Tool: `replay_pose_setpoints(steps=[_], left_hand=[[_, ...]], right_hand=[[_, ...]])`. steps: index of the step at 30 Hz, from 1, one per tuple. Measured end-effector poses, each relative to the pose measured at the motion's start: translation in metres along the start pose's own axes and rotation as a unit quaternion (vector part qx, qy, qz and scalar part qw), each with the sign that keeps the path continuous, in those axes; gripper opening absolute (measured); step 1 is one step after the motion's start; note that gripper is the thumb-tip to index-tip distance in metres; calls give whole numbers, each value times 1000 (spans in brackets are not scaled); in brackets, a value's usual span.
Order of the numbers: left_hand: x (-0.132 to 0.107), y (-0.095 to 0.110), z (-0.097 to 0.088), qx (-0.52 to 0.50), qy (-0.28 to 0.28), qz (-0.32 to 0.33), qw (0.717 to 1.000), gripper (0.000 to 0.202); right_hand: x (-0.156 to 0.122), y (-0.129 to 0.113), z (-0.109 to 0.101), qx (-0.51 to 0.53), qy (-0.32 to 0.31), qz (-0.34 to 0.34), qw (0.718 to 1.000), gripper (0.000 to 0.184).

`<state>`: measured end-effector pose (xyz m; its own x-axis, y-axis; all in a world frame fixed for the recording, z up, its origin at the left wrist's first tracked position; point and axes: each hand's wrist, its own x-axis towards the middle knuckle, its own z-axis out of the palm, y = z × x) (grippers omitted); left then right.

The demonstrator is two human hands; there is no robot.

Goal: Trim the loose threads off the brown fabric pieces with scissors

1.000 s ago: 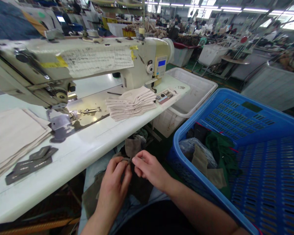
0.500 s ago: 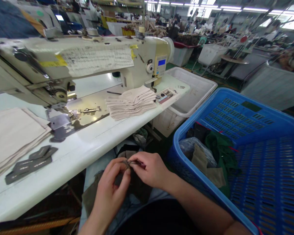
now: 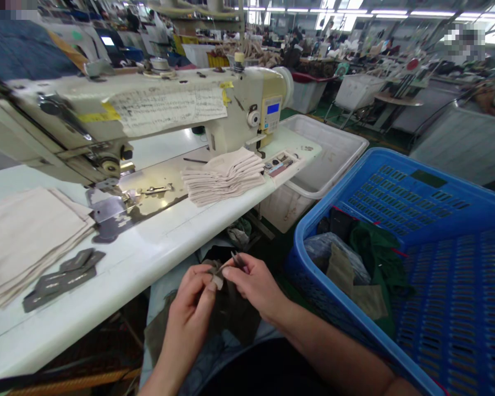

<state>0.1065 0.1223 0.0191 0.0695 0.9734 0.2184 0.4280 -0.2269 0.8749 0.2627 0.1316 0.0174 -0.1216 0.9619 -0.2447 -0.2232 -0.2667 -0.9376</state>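
Note:
Over my lap, my left hand pinches a small dark olive fabric piece between thumb and fingers. The thumb and fingers of my right hand are closed on the same piece, touching it from the right. A slim dark pointed thing sticks up from the right fingers; it looks like snips, but its handle is hidden. More dark olive fabric hangs below both hands across my light blue trousers. Two or so small dark grey fabric tabs with pale stitch marks lie on the table's left.
A sewing machine stands on the white table. Beige fabric stacks lie left and right of its needle area. A blue basket holding fabric stands close at my right, with a white bin behind it.
My fingers have shifted on the fabric, and a paler patch of it now shows between them. The dark pointed thing now stands up above my right fingers. The view has shifted slightly.

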Motion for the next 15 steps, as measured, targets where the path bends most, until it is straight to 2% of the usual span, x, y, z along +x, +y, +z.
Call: replay_pose_setpoints(steps=[3, 6, 9, 15], left_hand=[[1, -2, -2, 87, 15, 51, 995, 21], [2, -3, -2, 126, 15, 84, 988, 19], [2, -3, -2, 138, 11, 98, 985, 18], [1, 1, -1, 135, 0, 107, 985, 18]], right_hand=[[-2, 2, -6, -57, -18, -46, 997, 24], [-9, 1, -10, -135, -51, -84, 986, 18], [-12, 0, -9, -170, -74, -66, 981, 16], [-6, 1, -7, -140, -79, -46, 986, 19]])
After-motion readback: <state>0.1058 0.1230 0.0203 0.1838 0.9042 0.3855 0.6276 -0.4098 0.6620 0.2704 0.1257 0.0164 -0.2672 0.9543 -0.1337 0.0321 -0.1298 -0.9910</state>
